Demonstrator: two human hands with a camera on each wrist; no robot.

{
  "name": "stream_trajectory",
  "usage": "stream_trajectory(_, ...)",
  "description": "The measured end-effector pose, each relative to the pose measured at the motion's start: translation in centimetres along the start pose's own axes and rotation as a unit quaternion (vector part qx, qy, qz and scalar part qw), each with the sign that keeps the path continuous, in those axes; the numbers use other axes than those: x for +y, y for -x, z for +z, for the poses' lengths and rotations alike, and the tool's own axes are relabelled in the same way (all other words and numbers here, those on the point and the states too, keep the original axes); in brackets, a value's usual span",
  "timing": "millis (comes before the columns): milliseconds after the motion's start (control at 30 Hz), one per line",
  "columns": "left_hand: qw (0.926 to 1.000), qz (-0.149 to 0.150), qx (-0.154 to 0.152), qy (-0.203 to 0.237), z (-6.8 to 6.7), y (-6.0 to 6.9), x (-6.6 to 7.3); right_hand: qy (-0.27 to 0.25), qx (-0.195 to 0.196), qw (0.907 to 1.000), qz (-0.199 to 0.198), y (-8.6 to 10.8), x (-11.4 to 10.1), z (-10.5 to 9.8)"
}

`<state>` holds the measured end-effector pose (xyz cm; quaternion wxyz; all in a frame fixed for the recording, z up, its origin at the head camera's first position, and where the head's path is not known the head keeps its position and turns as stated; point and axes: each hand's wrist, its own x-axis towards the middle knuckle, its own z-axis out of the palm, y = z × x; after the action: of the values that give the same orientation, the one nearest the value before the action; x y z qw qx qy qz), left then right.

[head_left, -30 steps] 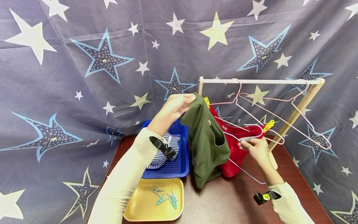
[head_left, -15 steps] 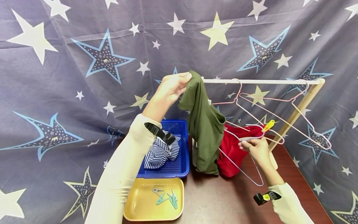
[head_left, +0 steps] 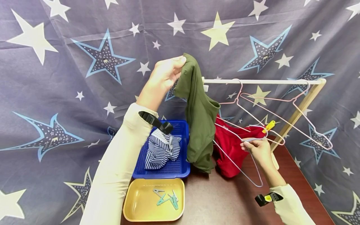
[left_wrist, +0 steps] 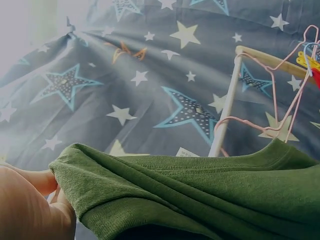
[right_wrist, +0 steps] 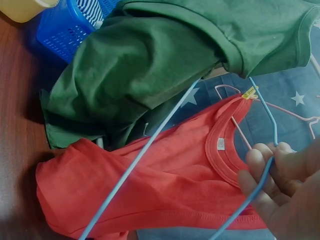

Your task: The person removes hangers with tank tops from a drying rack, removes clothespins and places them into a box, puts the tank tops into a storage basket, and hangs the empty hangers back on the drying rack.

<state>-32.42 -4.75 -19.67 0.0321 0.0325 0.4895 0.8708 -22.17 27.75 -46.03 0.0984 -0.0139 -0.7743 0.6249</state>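
A dark green shirt hangs from my left hand, which pinches it at an upper corner, above the rack's bar height. My right hand grips a light blue wire hanger near its hook. One end of that hanger goes inside the green shirt, as the right wrist view shows, so its far tip is hidden. Behind it a red shirt hangs on a pink hanger, with a yellow clothespin on one shoulder. In the left wrist view the green cloth stretches away from my fingers.
A rack with a white bar carries pink hangers. At left, a blue basket holds a striped garment. In front of it stands a yellow tray with several clothespins. A star-patterned curtain hangs behind.
My left hand has risen and moved left, pulling the green shirt up with it. More of the red shirt and the blue hanger shows. My right hand has stayed nearly still.
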Motion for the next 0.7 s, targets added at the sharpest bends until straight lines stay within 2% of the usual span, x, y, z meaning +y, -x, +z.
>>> stream_trajectory(233,0.9998,-0.007,0.002,0.016,1.0,-0.2,2.0,-0.014,0.012,0.9998,0.005,-0.1,-0.5,0.1)
stream_trajectory(467,0.9995,0.007,0.004,0.029,2.3,0.0,4.2,-0.009,0.018,0.9998,0.008,-0.1,-0.3,0.0)
stream_trajectory(700,0.999,0.016,0.016,0.038,3.9,-0.7,6.6,0.018,0.013,0.9996,0.016,0.0,0.1,-0.1)
